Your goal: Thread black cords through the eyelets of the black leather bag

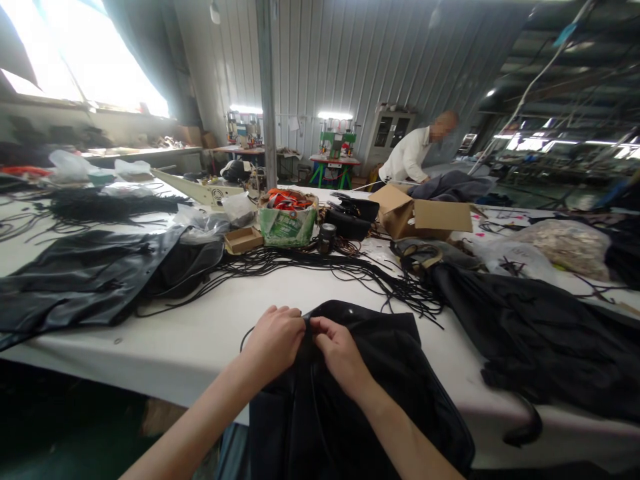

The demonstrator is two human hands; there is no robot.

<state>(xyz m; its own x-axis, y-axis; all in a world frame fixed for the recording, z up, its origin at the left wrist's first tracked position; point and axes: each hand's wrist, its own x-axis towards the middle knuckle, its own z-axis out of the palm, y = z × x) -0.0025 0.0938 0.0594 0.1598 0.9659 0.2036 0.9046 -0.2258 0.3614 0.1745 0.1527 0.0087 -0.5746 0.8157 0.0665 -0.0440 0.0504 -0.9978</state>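
Black piece (400, 373) in both hands

Head view: our left hand (279, 337) curls tight over its top edge, our right hand (341, 353) pinches just beside; the piece lies at six o'clock, black cords (300, 257) at twelve.

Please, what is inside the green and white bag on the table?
Orange-red material shows at the open top of the bag; deeper contents are hidden by it and the bag's side.
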